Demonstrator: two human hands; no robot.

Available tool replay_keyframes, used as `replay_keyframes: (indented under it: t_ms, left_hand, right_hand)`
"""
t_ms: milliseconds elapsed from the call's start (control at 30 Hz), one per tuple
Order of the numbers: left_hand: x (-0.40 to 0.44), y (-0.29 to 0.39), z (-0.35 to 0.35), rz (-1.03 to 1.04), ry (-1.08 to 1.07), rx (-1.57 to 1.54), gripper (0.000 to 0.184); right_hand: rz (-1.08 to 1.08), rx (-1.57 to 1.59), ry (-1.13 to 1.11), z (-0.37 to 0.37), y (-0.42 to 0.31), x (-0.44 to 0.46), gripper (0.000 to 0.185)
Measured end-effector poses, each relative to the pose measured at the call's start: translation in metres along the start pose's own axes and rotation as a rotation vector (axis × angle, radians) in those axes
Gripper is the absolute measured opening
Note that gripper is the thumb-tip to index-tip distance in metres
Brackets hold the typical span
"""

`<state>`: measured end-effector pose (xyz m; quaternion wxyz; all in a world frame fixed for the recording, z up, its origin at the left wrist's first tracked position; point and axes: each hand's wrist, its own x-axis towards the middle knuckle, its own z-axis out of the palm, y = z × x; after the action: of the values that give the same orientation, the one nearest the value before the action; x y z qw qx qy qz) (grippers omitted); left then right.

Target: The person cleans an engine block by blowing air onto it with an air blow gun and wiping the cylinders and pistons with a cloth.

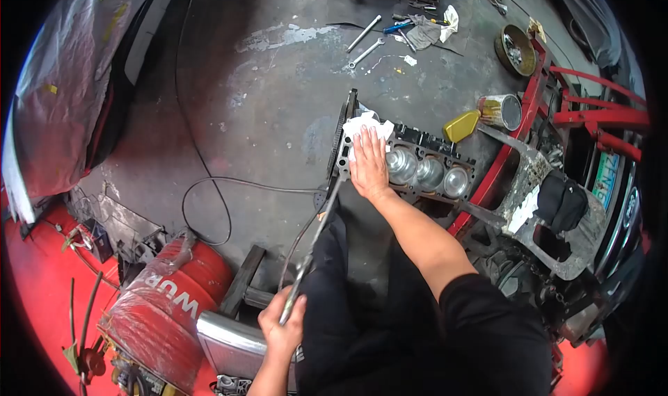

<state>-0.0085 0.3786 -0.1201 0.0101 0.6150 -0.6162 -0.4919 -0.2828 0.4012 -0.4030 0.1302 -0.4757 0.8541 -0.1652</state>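
My left hand (280,326) is closed round the lower end of a long thin metal tube (320,232), which looks like an air blow gun. A dark hose (289,251) runs close to that hand. The tube's tip reaches the near left corner of an engine block (424,142). My right hand (370,161) lies flat, fingers stretched, on a crumpled white cloth or paper (365,123) on the block's left end. Beneath it, part of the block's top is hidden. Three shiny piston tops (429,173) show in the bores right of my hand.
Wrenches (365,54) and a rag (426,33) lie on the floor ahead. A yellow bottle (460,127), a tin can (502,112) and a bowl (516,50) stand right, beside a red frame (518,121). A red drum (177,295) is at left; the hose loops across the floor.
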Motion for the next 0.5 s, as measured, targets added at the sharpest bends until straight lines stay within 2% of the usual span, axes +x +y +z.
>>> replay_keyframes:
  t_ms: [67,100,200,233,300,367,433,500]
  left_hand:
    - [0.002,-0.025,-0.012,-0.046,0.025,-0.051,0.014]
    - [0.004,-0.027,-0.017,-0.169,0.017,-0.123,0.016]
    - [0.019,-0.035,-0.015,-0.204,0.036,-0.227,0.020]
    - [0.021,-0.035,-0.015,-0.205,0.026,-0.224,0.020]
    - [0.026,-0.030,-0.014,-0.191,0.081,-0.292,0.019]
    - [0.023,-0.021,-0.014,-0.204,0.091,-0.305,0.019]
    - [0.019,-0.020,-0.016,-0.157,0.064,-0.316,0.020]
    - [0.015,-0.020,-0.016,-0.123,0.058,-0.317,0.019]
  right_hand:
    - [-0.092,0.031,0.023,0.004,0.005,0.010,0.059]
    - [-0.125,0.068,0.005,-0.004,0.004,0.019,0.058]
    - [-0.067,0.047,0.066,0.005,-0.002,0.028,0.055]
    - [-0.055,0.043,0.074,0.007,-0.001,0.025,0.056]
    - [-0.222,0.011,-0.039,0.003,0.001,-0.001,0.059]
    - [-0.273,0.004,-0.074,-0.012,0.003,-0.018,0.060]
    - [-0.437,0.008,-0.197,-0.023,0.012,-0.033,0.055]
    - [-0.457,0.001,-0.184,-0.026,0.016,-0.038,0.051]
